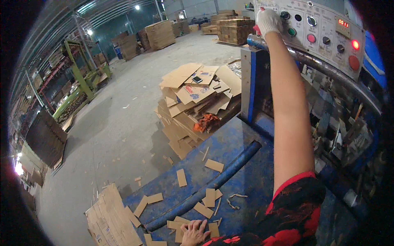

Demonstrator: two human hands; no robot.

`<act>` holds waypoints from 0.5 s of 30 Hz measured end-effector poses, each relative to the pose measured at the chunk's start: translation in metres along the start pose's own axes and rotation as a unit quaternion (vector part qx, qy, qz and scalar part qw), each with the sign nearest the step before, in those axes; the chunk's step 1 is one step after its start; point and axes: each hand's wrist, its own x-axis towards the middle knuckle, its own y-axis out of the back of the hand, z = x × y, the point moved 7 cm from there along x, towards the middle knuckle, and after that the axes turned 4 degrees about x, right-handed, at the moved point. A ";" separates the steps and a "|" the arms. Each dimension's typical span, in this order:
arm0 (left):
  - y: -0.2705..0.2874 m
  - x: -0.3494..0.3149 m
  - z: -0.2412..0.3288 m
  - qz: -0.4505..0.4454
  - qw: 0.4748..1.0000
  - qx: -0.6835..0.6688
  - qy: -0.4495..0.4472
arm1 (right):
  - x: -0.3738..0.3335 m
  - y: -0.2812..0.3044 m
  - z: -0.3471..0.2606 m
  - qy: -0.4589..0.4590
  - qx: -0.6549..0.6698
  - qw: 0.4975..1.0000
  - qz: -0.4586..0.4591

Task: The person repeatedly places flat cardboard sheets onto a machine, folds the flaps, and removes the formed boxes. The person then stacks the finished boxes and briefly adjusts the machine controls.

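Note:
My right hand (269, 22), in a white knit glove, is raised against the upper left of a grey control panel (301, 32). Bits of red show at its fingertips, which sit apart; nothing is seen held, though the glove hides the part of the panel beneath. Bare and open, my left hand (195, 233) lies at the lower edge with fingers spread on small cardboard pieces (179, 235). More cardboard strips (203, 210) are scattered around it on a scuffed blue metal surface (242, 192), crossed by a blue bar (205, 186).
A thick metal roller (328, 63) runs below the panel, with machine parts and scraps under it. Beyond the blue surface stands a loose cardboard pile (193, 92) bearing a phone (197, 79) and an orange cloth (206, 122). Flattened cardboard (108, 219) lies lower left.

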 end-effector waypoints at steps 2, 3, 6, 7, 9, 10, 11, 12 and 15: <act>0.002 0.001 0.002 0.010 1.000 0.019 -0.009 | -0.027 0.013 0.005 0.002 0.024 0.997 -0.077; 0.002 0.002 0.003 0.010 0.999 0.028 -0.015 | -0.047 0.033 0.004 0.075 -0.063 0.995 -0.028; 0.003 0.003 0.001 0.007 0.999 0.040 -0.001 | -0.102 0.096 0.033 0.160 -0.179 0.968 0.068; 0.007 0.003 0.002 0.025 0.998 0.048 -0.015 | -0.105 0.108 0.049 0.124 -0.239 0.961 0.070; 0.005 0.003 0.002 -0.002 0.997 0.073 -0.028 | -0.098 0.123 0.075 0.123 -0.356 0.925 0.057; 0.005 0.003 0.001 -0.013 0.995 0.095 -0.026 | -0.095 0.127 0.080 0.170 -0.390 0.902 0.071; 0.006 0.005 0.001 -0.011 0.996 0.090 -0.024 | -0.094 0.126 0.085 0.219 -0.423 0.875 0.085; 0.012 0.005 0.002 0.025 0.995 0.089 -0.036 | -0.093 0.121 0.089 0.274 -0.451 0.844 0.094; 0.016 0.007 0.001 0.049 0.993 0.104 -0.033 | -0.071 0.121 0.107 0.324 -0.410 0.847 0.096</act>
